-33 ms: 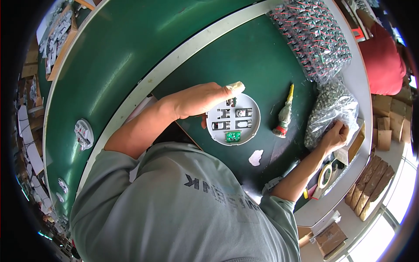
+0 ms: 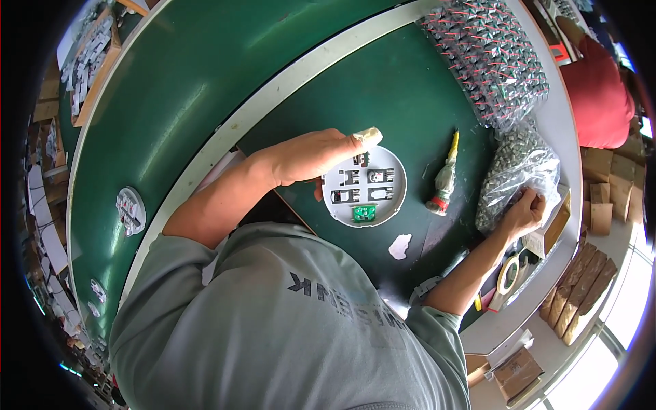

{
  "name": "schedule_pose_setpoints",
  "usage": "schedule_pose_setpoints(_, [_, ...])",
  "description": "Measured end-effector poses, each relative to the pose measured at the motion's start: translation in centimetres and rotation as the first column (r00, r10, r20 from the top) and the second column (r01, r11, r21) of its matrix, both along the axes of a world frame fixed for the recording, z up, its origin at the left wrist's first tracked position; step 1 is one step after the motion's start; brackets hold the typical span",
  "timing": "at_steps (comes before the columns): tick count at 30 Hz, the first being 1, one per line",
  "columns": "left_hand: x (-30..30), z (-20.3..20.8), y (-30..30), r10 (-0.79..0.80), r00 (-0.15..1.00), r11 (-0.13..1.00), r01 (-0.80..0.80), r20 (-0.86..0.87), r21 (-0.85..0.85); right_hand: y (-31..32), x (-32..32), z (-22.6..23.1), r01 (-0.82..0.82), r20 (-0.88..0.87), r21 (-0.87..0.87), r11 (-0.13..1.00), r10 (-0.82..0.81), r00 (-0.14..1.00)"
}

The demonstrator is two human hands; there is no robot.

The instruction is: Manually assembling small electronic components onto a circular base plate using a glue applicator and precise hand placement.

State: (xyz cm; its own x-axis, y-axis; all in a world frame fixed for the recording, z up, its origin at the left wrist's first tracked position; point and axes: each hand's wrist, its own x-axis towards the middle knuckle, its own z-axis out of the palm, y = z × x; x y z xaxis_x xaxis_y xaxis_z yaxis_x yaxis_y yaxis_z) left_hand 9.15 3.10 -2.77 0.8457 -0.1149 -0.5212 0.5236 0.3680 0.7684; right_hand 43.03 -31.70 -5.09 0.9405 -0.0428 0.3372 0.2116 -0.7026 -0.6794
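Note:
My left hand (image 2: 318, 157) grips the left rim of a round white plastic housing (image 2: 393, 210), its thumb wrapped in a pale covering. Metal battery contacts and a small green circuit board (image 2: 364, 214) sit in the housing, its open side facing up. Over on the right, my right hand (image 2: 525, 215) is closed on the edge of a clear plastic bag (image 2: 507, 164) full of small grey parts. Its fingertips are partly hidden, so anything else between them cannot be made out. Between the hands stands or lies a glue bottle (image 2: 445, 179) with a yellow nozzle and red band.
Bundled parts with red wires (image 2: 492, 61) lie beyond the bag. A tape roll (image 2: 508, 275) is near my right forearm, and a white scrap (image 2: 400, 247) lies below the housing. Similar round housings (image 2: 130, 211) rest on the green strip at left. A person in red (image 2: 599, 96) is at far right.

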Motion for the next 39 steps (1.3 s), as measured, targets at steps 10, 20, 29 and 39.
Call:
schedule_pose_setpoints(10, [0.3,0.3,0.8,0.005,1.000,1.000,-0.006,0.028,0.027,-0.1,0.6,-1.5,0.006,-0.061,0.024,1.000,-0.005,0.998])
schedule_pose_setpoints(20, [-4.5,4.5,8.3,0.377,0.893,-0.163,-0.196,0.245,0.967,-1.9,0.8,-4.1,-0.068,-0.120,0.164,0.984,0.088,0.989])
schedule_pose_setpoints(29, [-0.6,1.6,17.5,0.225,0.872,-0.389,-0.329,0.434,0.861,-0.8,1.1,-5.6,-0.015,-0.047,0.125,0.992,0.021,0.999])
schedule_pose_setpoints(39, [4.8,-2.3,28.1,0.203,0.941,-0.056,-0.265,0.270,0.963,-0.4,-1.3,-2.9,0.015,0.019,0.071,0.997,-0.016,1.000])
